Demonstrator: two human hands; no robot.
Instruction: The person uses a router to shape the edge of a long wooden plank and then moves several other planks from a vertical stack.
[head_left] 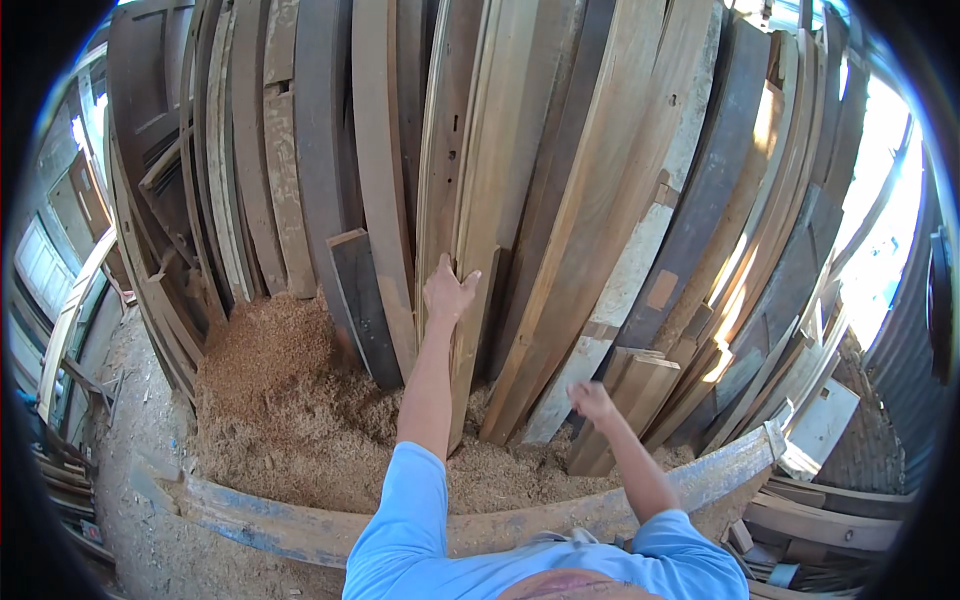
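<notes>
Tall wooden planks stand upright in a leaning row in front of me. My left hand reaches forward against a pale, narrow board, thumb and forefinger spread apart, the other fingers partly hidden. It appears to rest on the wood rather than wrap round it. Lower and to the right, my right hand hangs in the air with its fingers curled in, and nothing shows in it. Just beyond that hand are a whitish painted plank and short, thick boards.
Brown sawdust is heaped around the planks' feet. A worn beam crosses low between me and the pile. A short dark board leans at the left. More timber lies at the lower right, near a corrugated metal wall.
</notes>
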